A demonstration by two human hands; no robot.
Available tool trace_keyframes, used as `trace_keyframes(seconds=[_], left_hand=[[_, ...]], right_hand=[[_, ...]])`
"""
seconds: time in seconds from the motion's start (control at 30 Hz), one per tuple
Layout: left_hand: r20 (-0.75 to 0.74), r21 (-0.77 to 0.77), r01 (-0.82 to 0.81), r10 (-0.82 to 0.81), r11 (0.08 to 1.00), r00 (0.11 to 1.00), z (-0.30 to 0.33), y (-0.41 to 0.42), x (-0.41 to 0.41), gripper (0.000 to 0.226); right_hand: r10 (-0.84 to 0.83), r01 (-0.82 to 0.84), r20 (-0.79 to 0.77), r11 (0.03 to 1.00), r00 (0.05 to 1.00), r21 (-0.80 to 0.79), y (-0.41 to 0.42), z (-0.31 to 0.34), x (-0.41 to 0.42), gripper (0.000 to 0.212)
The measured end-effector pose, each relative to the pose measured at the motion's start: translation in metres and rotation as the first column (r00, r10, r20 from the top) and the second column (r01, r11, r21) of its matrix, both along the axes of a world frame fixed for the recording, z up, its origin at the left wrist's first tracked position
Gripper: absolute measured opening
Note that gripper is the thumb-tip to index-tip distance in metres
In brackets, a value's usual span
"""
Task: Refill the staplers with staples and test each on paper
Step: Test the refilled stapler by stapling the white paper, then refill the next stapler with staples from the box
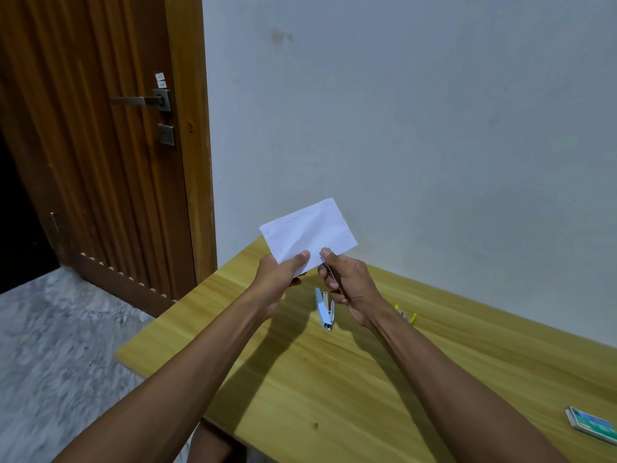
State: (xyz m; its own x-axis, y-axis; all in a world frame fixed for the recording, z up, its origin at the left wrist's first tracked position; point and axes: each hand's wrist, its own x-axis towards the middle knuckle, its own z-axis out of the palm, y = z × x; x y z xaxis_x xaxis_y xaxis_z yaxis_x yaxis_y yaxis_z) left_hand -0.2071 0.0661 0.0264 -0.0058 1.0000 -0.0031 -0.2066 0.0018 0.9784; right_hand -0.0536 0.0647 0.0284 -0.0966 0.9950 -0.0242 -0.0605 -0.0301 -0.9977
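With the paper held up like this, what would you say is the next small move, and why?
Probably squeeze the stapler shut. The right hand holds it at the lower edge of the paper, which the left hand holds above the table, so the test seems lined up.

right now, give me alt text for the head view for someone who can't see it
A person's left hand holds a folded white paper above a wooden table while the right hand clamps a small stapler on its lower edge. A pale blue stapler, a yellow one and a staple box lie on the table.
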Motion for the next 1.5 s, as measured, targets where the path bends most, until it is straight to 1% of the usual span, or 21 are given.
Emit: trace_keyframes(seconds=[0.07, 0.13, 0.2, 0.3, 0.53, 0.63, 0.73, 0.77, 0.8, 0.83, 0.9, 0.93, 1.03, 1.1, 1.17, 1.2, 1.23, 1.3, 1.37, 1.43, 1.5], left_hand=[[-0.003, 0.009, -0.014, 0.014, 1.0, 1.0, 0.0, 0.001, -0.002, 0.013], [-0.017, 0.01, -0.037, 0.037, 0.999, 0.999, -0.001, 0.002, -0.004, 0.017], [-0.045, 0.013, -0.047, 0.047, 0.999, 0.998, -0.002, 0.003, -0.004, 0.021], [-0.052, 0.008, -0.029, 0.03, 1.0, 0.998, -0.004, 0.002, 0.0, 0.02], [-0.067, -0.053, -0.006, 0.002, 0.999, 0.998, -0.008, 0.006, 0.0, 0.035], [-0.081, -0.068, -0.022, 0.017, 0.997, 0.997, -0.012, 0.012, -0.005, 0.033], [-0.19, -0.157, -0.176, 0.145, 0.972, 0.971, -0.027, 0.029, -0.038, 0.036], [-0.262, -0.187, -0.245, 0.192, 0.951, 0.946, -0.034, 0.032, -0.051, 0.041], [-0.344, -0.204, -0.313, 0.232, 0.928, 0.91, -0.042, 0.035, -0.065, 0.048], [-0.425, -0.203, -0.354, 0.243, 0.913, 0.872, -0.049, 0.035, -0.073, 0.056], [-0.561, -0.153, -0.373, 0.231, 0.915, 0.795, -0.057, 0.032, -0.082, 0.072], [-0.622, -0.113, -0.368, 0.224, 0.923, 0.751, -0.058, 0.031, -0.083, 0.08], [-0.818, -0.088, -0.357, 0.137, 0.93, 0.559, -0.054, 0.023, -0.076, 0.099], [-0.913, -0.088, -0.413, 0.092, 0.907, 0.397, -0.046, 0.018, -0.069, 0.114], [-0.967, 0.056, -0.456, 0.163, 0.888, 0.198, -0.042, 0.016, -0.061, 0.119], [-0.96, 0.157, -0.432, 0.24, 0.888, 0.143, -0.042, 0.017, -0.056, 0.112], [-0.936, 0.236, -0.379, 0.315, 0.895, 0.158, -0.043, 0.019, -0.051, 0.098], [-0.863, 0.358, -0.217, 0.41, 0.908, 0.293, -0.043, 0.021, -0.032, 0.062], [-0.815, 0.402, -0.056, 0.385, 0.914, 0.434, -0.041, 0.019, -0.003, 0.035], [-0.801, 0.413, 0.075, 0.322, 0.908, 0.504, -0.038, 0.015, 0.031, 0.026], [-0.797, 0.397, 0.184, 0.239, 0.899, 0.554, -0.034, 0.01, 0.068, 0.027]], right_hand=[[0.055, -0.066, -0.138, 0.995, 0.989, -0.08, 0.001, 0.0, 0.006, 0.041], [0.002, -0.023, -0.205, 0.995, 0.979, -0.098, 0.001, -0.001, 0.014, 0.046], [-0.079, 0.076, -0.16, 0.997, 0.984, -0.025, 0.001, -0.003, 0.02, 0.036], [-0.13, 0.136, -0.096, 0.989, 0.987, 0.062, -0.001, -0.004, 0.015, 0.023], [-0.231, 0.234, -0.083, 0.972, 0.969, 0.031, 0.003, -0.002, 0.002, 0.028], [-0.317, 0.318, 0.039, 0.947, 0.948, -0.035, 0.006, 0.004, 0.005, 0.031], [-0.188, 0.238, 0.271, 0.958, 0.944, -0.163, 0.007, 0.006, 0.023, 0.018], [-0.119, 0.207, 0.415, 0.963, 0.902, -0.173, 0.007, 0.004, 0.032, 0.013], [-0.061, 0.191, 0.603, 0.969, 0.795, -0.154, 0.006, 0.002, 0.038, 0.011], [-0.034, 0.181, 0.76, 0.977, 0.649, -0.112, 0.003, -0.002, 0.043, 0.011], [-0.036, 0.154, 0.907, 0.988, 0.42, -0.032, -0.004, -0.01, 0.046, 0.021], [-0.045, 0.148, 0.934, 0.989, 0.355, -0.008, -0.006, -0.015, 0.045, 0.026], [-0.057, 0.14, 0.955, 0.99, 0.292, 0.016, -0.01, -0.026, 0.038, 0.012], [-0.029, 0.139, 0.965, 0.99, 0.262, -0.008, -0.009, -0.031, 0.035, 0.022], [-0.034, 0.138, 0.97, 0.99, 0.24, 0.0, -0.01, -0.028, 0.039, 0.021], [-0.058, 0.155, 0.967, 0.988, 0.248, 0.019, -0.01, -0.022, 0.044, 0.023], [-0.104, 0.197, 0.96, 0.979, 0.261, 0.052, -0.009, -0.016, 0.053, 0.027], [-0.177, 0.311, 0.943, 0.947, 0.282, 0.085, -0.007, -0.006, 0.082, 0.026], [-0.162, 0.352, 0.941, 0.935, 0.297, 0.05, -0.011, -0.005, 0.112, 0.021], [-0.113, 0.349, 0.922, 0.937, 0.371, -0.026, -0.02, -0.012, 0.128, 0.018], [-0.145, 0.391, 0.851, 0.917, 0.505, -0.075, -0.027, -0.027, 0.133, 0.023]])
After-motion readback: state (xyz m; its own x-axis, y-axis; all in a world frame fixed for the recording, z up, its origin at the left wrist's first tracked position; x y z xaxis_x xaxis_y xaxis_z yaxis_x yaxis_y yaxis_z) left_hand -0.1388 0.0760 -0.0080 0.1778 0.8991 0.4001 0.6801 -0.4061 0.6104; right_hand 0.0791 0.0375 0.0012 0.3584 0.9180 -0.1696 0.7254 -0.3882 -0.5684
